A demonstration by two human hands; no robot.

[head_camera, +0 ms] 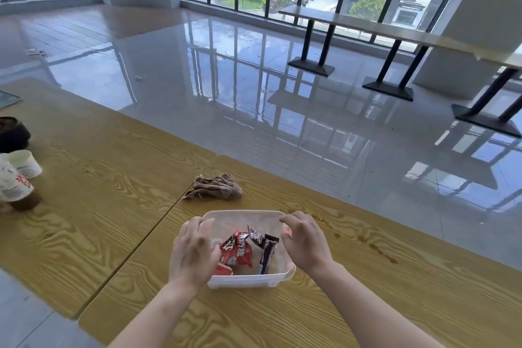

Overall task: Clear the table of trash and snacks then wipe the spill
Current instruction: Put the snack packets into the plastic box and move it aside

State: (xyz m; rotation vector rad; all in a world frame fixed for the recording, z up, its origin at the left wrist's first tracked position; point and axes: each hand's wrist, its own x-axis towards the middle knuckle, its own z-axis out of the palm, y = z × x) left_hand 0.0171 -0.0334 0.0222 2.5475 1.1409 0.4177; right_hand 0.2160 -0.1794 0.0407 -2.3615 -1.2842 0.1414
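A clear plastic container (pixel 243 217) stands on the wooden table (pixel 367 305) in front of me. Inside lie a red snack packet (pixel 237 251) and a dark purple one (pixel 267 248). My left hand (pixel 195 251) rests on the container's left rim, fingers spread. My right hand (pixel 306 240) touches the right rim, fingers curled over the edge. A crumpled brown cloth (pixel 216 188) lies just beyond the container. Brown spill drops (pixel 378 248) run in a line across the table to the right of my right hand.
At the far left stand a white paper cup (pixel 24 162), a tipped printed cup (pixel 14 183) above a brown puddle (pixel 26 203), and a black bowl (pixel 12 133). A seam (pixel 158 223) splits the two tabletops. Shiny tiled floor lies beyond, with other tables (pixel 395 31) by the windows.
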